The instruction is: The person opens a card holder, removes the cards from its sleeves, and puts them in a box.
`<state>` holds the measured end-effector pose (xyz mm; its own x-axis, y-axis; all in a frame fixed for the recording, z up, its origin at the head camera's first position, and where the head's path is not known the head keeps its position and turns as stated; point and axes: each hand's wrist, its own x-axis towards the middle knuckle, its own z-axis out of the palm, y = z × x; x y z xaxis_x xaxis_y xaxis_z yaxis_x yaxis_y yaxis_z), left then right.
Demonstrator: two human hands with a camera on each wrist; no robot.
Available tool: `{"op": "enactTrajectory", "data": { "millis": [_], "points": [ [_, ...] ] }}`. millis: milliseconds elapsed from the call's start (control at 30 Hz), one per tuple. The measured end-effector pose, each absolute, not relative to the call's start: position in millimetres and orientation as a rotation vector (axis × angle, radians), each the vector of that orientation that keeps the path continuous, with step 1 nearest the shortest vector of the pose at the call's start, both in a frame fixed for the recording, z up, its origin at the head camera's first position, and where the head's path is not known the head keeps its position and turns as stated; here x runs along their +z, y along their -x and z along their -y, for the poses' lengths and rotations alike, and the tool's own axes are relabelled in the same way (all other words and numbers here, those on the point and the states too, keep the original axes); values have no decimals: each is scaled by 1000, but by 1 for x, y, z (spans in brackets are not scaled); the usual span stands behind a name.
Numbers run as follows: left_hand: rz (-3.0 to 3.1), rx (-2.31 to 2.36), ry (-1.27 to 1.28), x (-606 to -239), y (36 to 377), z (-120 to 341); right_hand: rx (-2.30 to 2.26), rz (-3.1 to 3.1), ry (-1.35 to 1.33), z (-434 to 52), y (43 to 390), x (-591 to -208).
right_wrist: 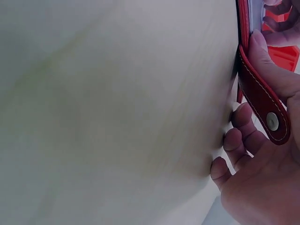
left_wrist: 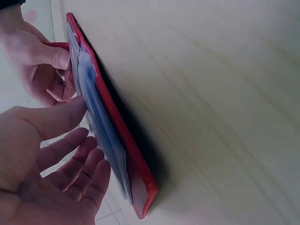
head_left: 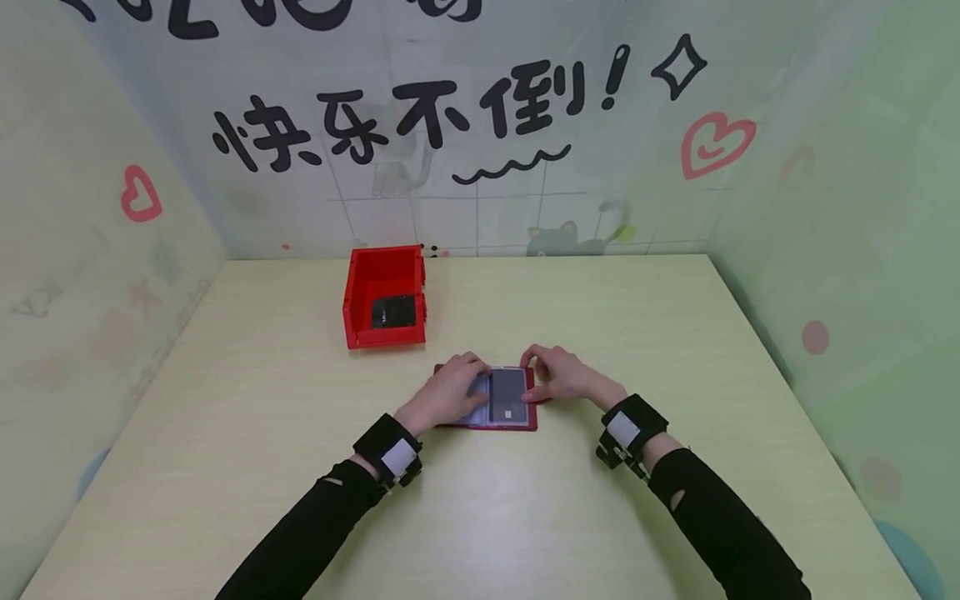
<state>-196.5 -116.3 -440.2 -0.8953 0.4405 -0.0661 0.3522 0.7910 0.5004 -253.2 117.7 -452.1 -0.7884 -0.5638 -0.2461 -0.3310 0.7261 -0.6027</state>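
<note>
A red card holder lies spread open on the table, with a stack of clear plastic sleeves inside. A dark grey card shows in the right-hand sleeve. My left hand is over the left half, thumb touching the sleeves, fingers loosely extended along them. With its thumb on the sleeves, my right hand holds the holder's right side; its index finger reaches the far corner. Beside that thumb, the red snap strap with a metal button sticks out. The right hand's other fingertips rest near the tabletop.
Behind the holder, to the left, stands a red plastic bin with a flat black item in it. The pale wooden table meets printed wall panels at the back and both sides.
</note>
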Motion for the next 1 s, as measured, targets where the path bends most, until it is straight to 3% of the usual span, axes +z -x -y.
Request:
{"op": "enactTrajectory", "data": {
  "millis": [1000],
  "points": [
    [-2478,996,-93,-431,220,107,-721,-2550,682,-117,253,-453]
  ]
}}
